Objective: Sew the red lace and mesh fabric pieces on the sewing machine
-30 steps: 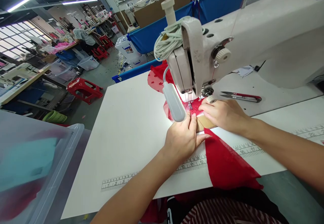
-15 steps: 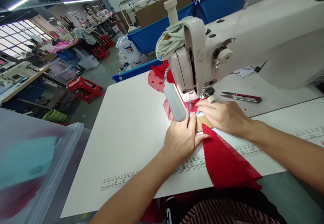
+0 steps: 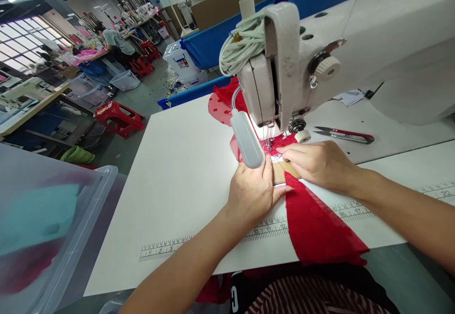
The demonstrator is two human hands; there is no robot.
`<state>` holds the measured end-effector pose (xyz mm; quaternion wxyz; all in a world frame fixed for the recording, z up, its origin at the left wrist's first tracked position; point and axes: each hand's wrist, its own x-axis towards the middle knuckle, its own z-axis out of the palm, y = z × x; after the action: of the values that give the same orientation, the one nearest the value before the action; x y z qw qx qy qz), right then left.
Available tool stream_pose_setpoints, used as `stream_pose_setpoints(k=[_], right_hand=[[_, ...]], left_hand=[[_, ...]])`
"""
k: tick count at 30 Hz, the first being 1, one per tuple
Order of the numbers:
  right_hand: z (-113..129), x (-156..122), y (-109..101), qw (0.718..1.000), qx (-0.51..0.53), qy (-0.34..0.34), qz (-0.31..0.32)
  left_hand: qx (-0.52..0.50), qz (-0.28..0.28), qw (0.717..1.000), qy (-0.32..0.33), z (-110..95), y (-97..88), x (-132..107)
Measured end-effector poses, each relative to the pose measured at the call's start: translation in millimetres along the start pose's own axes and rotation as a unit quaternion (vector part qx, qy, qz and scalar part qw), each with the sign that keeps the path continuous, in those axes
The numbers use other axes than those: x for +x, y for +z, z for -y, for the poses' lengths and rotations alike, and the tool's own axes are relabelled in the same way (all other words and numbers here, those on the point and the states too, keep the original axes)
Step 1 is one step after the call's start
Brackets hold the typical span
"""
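Note:
Under the needle and presser foot (image 3: 269, 144) of a white sewing machine (image 3: 284, 67) lies red lace fabric (image 3: 280, 142), with white and tan pieces by its near edge. My left hand (image 3: 250, 188) rests flat just left of the foot, thumb spread; the grey machine lamp (image 3: 248, 139) hides some fingertips. My right hand (image 3: 316, 165) is on the right side, its fingers bent together with the tips at the lace edge; its thumb is hidden. A red cloth panel (image 3: 316, 219) hangs from between my hands over the table's front edge.
Red-handled thread snips (image 3: 343, 135) lie right of the machine head. A printed ruler (image 3: 167, 248) runs along the white table (image 3: 177, 172). At left stands a translucent bin (image 3: 106, 181) with cloth inside. Red stools (image 3: 119, 117) and a person (image 3: 119, 44) are farther back.
The view has shifted slightly, so the machine head sits a little farther right. More red lace shows right of the presser foot. Both hands stay in nearly the same places.

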<state>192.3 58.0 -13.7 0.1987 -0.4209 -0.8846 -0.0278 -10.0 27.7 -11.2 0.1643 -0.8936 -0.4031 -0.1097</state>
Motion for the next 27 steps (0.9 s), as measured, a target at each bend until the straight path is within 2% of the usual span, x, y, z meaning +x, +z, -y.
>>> stream_pose_setpoints(k=[16,27], right_hand=[[0.6,3.1,1.7,1.0,0.003,0.012,-0.006],[2.2,2.2,3.7,0.999,0.026,0.023,-0.028]], left_hand=[[0.007,0.014,1.0,-0.013,1.6,4.4,1.1],[-0.044,0.041,0.998,-0.021,-0.4,-3.4,0.7]])
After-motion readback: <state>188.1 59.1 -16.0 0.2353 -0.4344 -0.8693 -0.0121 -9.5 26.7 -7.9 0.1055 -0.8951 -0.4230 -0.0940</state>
